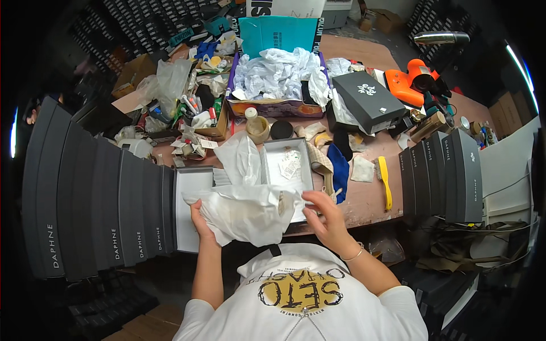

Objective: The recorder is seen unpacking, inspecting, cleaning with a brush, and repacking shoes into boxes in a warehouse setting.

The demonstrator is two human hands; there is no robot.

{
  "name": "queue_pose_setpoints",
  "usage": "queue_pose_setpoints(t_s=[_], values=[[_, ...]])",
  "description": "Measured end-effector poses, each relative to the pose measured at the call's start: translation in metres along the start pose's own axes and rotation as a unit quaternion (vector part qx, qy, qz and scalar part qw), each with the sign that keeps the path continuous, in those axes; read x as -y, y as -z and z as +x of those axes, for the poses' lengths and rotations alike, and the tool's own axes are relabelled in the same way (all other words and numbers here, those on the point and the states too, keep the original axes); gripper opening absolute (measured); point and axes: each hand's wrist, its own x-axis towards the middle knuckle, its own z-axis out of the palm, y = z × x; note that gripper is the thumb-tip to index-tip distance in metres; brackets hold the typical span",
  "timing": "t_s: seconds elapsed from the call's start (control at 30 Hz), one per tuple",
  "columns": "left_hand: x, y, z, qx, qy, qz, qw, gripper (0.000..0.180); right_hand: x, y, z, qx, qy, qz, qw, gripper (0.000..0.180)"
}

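My left hand (202, 221) is closed on the left end of a crumpled white tissue paper bundle (244, 213), held just in front of my body. Something pale shows at a gap in the paper near its right end; I cannot make out what it is. Beside that end my right hand (330, 221) has its fingers bent and apart, with nothing visible between them. Beyond the bundle lies an open grey box with a white inside (289, 149), a small printed slip in it. Another tissue sheet (239, 156) rests left of it, near a white-lined box part (190, 184).
Dark grey shoe boxes (99, 199) stand in a row at left, others (443, 176) at right. A yellow brush (384, 183) and a blue cloth (339, 170) lie right of the open box. Behind are a jar (257, 131) and a tissue-filled carton (278, 108).
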Motion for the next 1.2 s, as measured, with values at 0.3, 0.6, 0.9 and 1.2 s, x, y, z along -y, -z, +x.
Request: queue_pose_setpoints(t_s=[0.3, 0.6, 0.9, 1.2], values=[[0.039, 0.016, -0.020, 0.011, 0.092, 0.114, 0.989, 0.044, -0.068, -0.033, 0.004, 0.072, -0.238, 0.381, 0.890, 0.049], [-0.015, 0.002, 0.022, -0.068, -0.215, 0.156, 0.962, 0.029, -0.066, 0.078, -0.020, -0.021, -0.213, 0.287, 0.934, 0.029], [0.040, 0.004, 0.051, 0.351, -0.108, 0.859, 0.357, 0.073, -0.057, 0.053, -0.031, -0.206, -0.072, 0.042, 0.975, 0.020], [0.121, -0.027, 0.009, 0.146, 0.268, 0.032, 0.952, 0.068, -0.015, 0.011, 0.020, 0.010, 0.084, -0.141, 0.986, 0.036]])
